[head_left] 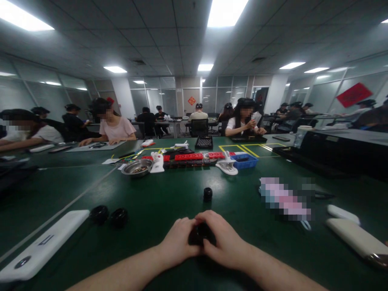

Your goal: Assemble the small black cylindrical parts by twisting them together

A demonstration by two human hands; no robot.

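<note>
My left hand [177, 240] and my right hand [222, 238] meet low in the middle of the view, both closed around a small black object [198, 234] that is mostly hidden between the fingers. A small black cylindrical part [207, 194] stands on the green table [169, 190] just beyond my hands. Two black round caps [109, 215] lie side by side to the left of my left hand.
A white flat device [42, 244] lies at the near left, two white devices [353, 232] at the near right. Further off are a metal bowl [137, 167], red and black trays [189, 158], a blue bin [245, 161]. Several people sit at surrounding tables.
</note>
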